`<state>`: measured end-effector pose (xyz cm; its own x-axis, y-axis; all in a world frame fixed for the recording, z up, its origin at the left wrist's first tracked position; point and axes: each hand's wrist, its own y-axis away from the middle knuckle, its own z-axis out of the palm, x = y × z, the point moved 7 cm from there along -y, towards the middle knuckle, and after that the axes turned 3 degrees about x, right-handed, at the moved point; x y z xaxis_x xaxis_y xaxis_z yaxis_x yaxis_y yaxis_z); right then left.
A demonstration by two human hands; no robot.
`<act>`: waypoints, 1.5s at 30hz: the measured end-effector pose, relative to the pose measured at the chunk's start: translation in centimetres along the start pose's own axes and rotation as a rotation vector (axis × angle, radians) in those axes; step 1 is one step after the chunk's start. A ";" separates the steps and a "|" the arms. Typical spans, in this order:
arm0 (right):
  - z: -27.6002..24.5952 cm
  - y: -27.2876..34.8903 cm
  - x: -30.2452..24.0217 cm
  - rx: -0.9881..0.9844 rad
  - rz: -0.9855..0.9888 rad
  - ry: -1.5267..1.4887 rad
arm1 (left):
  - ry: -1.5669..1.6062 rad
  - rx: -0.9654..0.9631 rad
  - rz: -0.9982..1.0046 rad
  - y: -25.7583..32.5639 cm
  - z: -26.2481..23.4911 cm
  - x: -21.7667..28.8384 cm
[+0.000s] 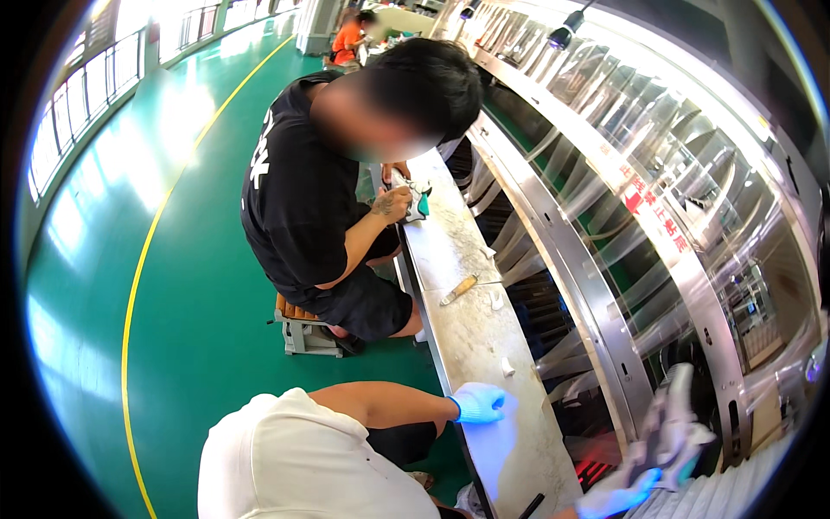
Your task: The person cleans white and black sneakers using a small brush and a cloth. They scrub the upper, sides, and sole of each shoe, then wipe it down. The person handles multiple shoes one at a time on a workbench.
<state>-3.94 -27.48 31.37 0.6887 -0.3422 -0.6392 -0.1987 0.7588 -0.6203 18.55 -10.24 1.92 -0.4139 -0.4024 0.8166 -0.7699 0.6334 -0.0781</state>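
Observation:
My left hand [480,404], in a white glove lit blue, rests on the near edge of the long pale bench [475,324]; its fingers are curled closed, and nothing shows in them. Off to the right, my gloved right hand [621,496] grips a shoe [673,437] in white, grey and black with a touch of teal. Motion blurs both the shoe and that hand. The shoe is beyond the bench, in front of the machine opening. A dark stick-like object [532,506] lies on the bench between my hands.
A co-worker [298,190] in black sits further along, handling a similar shoe [413,199]. A wooden-handled blade [458,290] and white scraps [507,367] lie on the bench. Clear plastic strips [622,251] hang along the metal-framed line to the right. A lamp [562,36] hangs above.

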 end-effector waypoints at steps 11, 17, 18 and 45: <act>5.1 -45.0 6.4 0.108 -0.456 1.344 | -0.171 0.072 0.157 0.0 1.4 0.6; 7.4 -46.3 15.3 -0.109 -0.192 1.638 | -0.156 0.027 0.114 0.3 0.3 0.7; 7.2 -46.1 15.3 -0.131 -0.148 1.621 | -0.154 0.036 0.121 0.2 0.5 0.7; -42.3 -17.7 34.9 -0.533 0.288 2.150 | -0.308 0.059 0.228 -0.3 2.1 0.5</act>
<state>-5.91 -76.27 0.79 -0.8708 -0.4730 0.1341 -0.4916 0.8374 -0.2388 17.61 -12.01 1.18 -0.6971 -0.4408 0.5654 -0.6642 0.6940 -0.2778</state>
